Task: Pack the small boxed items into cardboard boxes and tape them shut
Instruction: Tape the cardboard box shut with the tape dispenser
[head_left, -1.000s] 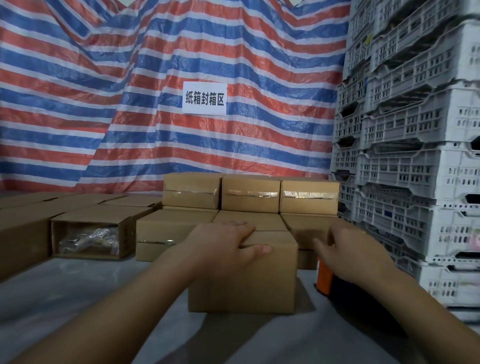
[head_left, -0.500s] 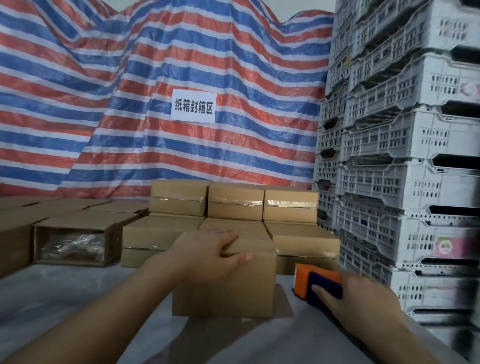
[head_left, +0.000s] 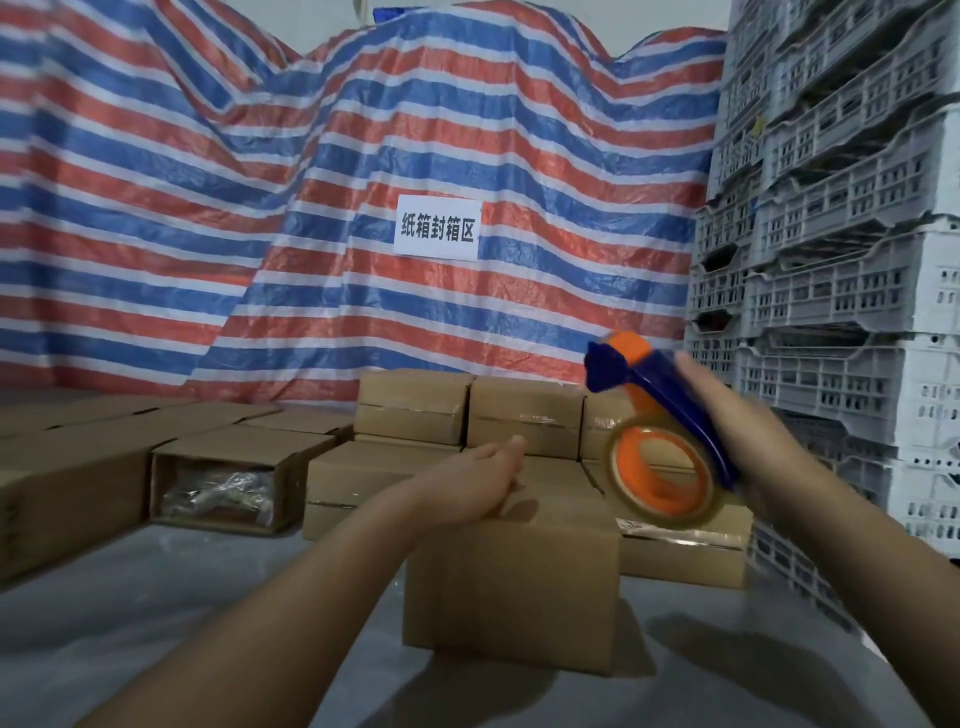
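A closed cardboard box (head_left: 511, 582) stands on the grey table in front of me. My left hand (head_left: 478, 480) rests flat on its top, fingers straight and pointing away. My right hand (head_left: 737, 431) grips an orange and blue tape dispenser (head_left: 660, 441) with a roll of clear tape, held in the air above the box's right end. Behind it stand taped boxes (head_left: 524, 415) in two tiers. To the left, an open box (head_left: 228, 478) lies on its side with plastic-wrapped items inside.
White plastic crates (head_left: 841, 291) are stacked high along the right side. More long cardboard boxes (head_left: 67, 467) line the left. A striped tarp (head_left: 311, 208) with a white sign hangs behind. Bare grey table surface (head_left: 182, 623) lies at the front left.
My right hand has picked the tape dispenser up off the table at the right and raised it above the box. My left hand stays on the box top, its fingers now straight.
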